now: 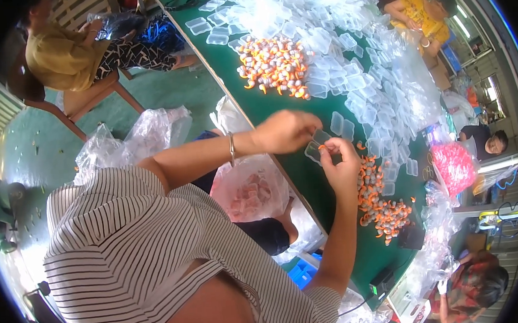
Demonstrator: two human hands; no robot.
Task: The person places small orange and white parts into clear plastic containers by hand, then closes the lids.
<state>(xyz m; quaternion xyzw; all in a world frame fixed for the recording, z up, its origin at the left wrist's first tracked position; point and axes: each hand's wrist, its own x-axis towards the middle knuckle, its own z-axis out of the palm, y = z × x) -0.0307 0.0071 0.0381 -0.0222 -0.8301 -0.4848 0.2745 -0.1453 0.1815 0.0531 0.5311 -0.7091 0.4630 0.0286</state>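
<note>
Table: long, green, strewn with clear plastic cases and orange pieces.
Left hand: grip closed on small clear case.
Right hand: just beside, fingertips pinching tiny orange piece at the case's edge.

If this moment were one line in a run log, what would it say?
left hand: holds clear case | right hand: pinches orange piece at case | nearby: orange pile, clear cases, green table

two of my hands, left hand and right hand; two heaps of orange pieces, far heap and near heap; one green table; one bracelet.
</note>
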